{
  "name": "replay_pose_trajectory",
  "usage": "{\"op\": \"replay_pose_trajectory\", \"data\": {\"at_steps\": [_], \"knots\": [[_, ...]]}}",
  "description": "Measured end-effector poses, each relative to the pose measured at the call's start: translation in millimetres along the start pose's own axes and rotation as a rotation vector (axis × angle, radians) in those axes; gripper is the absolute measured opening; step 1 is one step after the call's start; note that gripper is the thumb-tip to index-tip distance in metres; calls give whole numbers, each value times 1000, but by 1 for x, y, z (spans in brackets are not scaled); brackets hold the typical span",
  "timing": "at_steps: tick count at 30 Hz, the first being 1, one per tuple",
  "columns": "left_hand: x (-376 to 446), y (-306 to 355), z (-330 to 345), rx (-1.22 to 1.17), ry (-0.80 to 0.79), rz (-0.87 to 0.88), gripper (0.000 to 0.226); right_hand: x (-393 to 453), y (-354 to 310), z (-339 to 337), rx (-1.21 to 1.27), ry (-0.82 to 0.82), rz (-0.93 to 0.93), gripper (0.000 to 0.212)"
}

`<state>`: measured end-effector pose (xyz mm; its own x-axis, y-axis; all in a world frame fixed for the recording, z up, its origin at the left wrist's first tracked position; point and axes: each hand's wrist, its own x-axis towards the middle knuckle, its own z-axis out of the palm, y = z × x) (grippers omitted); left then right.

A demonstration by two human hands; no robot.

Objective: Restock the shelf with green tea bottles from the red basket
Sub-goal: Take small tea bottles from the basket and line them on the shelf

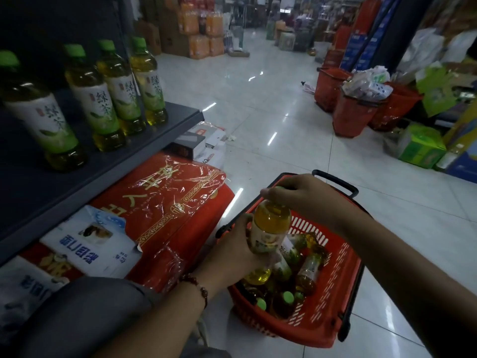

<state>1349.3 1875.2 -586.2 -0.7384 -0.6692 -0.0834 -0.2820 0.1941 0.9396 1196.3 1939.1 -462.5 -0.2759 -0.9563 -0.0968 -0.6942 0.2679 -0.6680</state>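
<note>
A red basket (333, 301) with black handles stands on the floor at lower centre, holding several green tea bottles (307, 270) lying on their sides. One green tea bottle (271, 226) is upright above the basket. My right hand (302, 197) grips its green cap from above. My left hand (237, 249) wraps around its label and lower body. On the dark shelf (108, 161) at left, several green tea bottles (98, 99) with green caps stand in a row.
Under the shelf lie red wrapped packages (167, 202) and blue-white packs (93, 249). Other red baskets (353, 112) full of goods and green boxes (420, 146) stand at the right. Tiled floor stretches ahead to stacked cartons (196, 34).
</note>
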Motion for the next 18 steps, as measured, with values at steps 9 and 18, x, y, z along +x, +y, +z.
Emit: {"op": "replay_pose_trajectory", "data": {"at_steps": [9,18], "knots": [[-4,12,-41,-423,104,-25,51,-4,5,46,545,-25,93,46],[-8,21,-69,-644,255,-107,46,2,-4,115,947,-192,159,43]]}}
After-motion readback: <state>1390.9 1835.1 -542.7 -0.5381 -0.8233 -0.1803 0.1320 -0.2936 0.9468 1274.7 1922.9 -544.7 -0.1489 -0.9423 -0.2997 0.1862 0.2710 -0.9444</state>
